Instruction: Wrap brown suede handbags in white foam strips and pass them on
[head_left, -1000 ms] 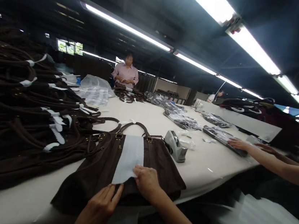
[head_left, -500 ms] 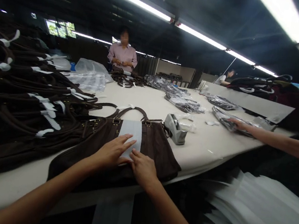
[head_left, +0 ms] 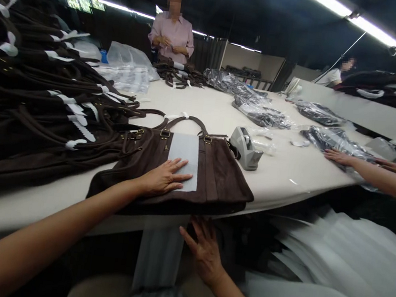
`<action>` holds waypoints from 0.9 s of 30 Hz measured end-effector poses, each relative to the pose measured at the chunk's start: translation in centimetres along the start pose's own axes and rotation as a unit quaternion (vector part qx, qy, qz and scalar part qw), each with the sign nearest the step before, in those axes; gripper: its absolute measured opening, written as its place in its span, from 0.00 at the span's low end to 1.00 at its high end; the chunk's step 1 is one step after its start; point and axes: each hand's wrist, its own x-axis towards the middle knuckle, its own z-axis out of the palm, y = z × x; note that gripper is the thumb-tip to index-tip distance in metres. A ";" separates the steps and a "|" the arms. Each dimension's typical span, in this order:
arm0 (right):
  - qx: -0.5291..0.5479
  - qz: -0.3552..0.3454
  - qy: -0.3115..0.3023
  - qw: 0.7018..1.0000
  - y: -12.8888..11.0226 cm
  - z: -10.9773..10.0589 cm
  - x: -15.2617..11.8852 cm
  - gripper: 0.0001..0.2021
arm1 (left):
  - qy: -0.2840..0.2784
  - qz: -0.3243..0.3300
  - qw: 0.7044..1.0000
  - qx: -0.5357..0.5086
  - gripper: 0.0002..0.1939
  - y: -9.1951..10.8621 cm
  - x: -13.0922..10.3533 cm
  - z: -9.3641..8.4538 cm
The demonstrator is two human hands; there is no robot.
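A dark brown handbag (head_left: 222,171) lies flat at the table's front edge, its handles pointing away from me. Over its middle runs a pale strip of wrapping sheet (head_left: 185,149); a similar strip (head_left: 159,254) hangs down below the table edge. My left hand (head_left: 167,177) rests flat on the sheet and the bag, fingers spread. Below the edge, close to the hanging strip, my right hand (head_left: 205,250) is in the air with its fingers apart and nothing visible in it. A grey tape dispenser (head_left: 246,149) stands just right of the bag.
Brown bags (head_left: 43,115) are piled high on the left. Plastic-wrapped bags (head_left: 260,108) lie across the table (head_left: 196,102). At right, a co-worker's hands (head_left: 341,158) press on a wrapped bag. White sheets (head_left: 350,263) are stacked low at right. A person (head_left: 172,34) stands across the table.
My right hand has left the bag and dropped below the table edge, opening out. My left hand stays on the sheet, now flatter. At right, a second co-worker's hand has come into view.
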 end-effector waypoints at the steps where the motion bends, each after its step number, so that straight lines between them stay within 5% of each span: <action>1: -0.016 0.003 0.009 1.000 -0.1 0.9 -0.2 0.33 | 0.006 0.002 1.000 -0.001 0.24 -0.1 0.0 0.1; 5: 0.031 -0.063 0.094 0.993 -2.3 1.5 1.5 0.23 | 0.023 0.000 1.000 -0.007 0.23 0.0 -0.3 0.3; 9: 0.144 -0.117 0.110 0.976 -4.4 -3.8 5.2 0.15 | 0.042 0.007 0.999 -0.023 0.22 0.2 -0.7 0.4; 14: 0.188 0.081 0.032 0.978 -0.2 -9.3 11.8 0.10 | 0.065 0.047 0.996 -0.037 0.20 -0.1 -0.9 0.7; 17: 0.303 0.211 -0.101 0.924 4.2 -8.3 14.9 0.14 | 0.064 0.069 0.995 -0.045 0.21 0.0 -1.2 0.6; 22: 0.527 0.285 -0.238 0.764 8.5 -4.6 15.8 0.23 | 0.042 0.044 0.997 -0.051 0.26 0.5 -1.8 0.6; 27: 0.544 0.299 -0.203 0.757 8.6 -4.0 15.2 0.25 | 0.054 0.050 0.994 -0.083 0.25 0.4 -2.2 0.7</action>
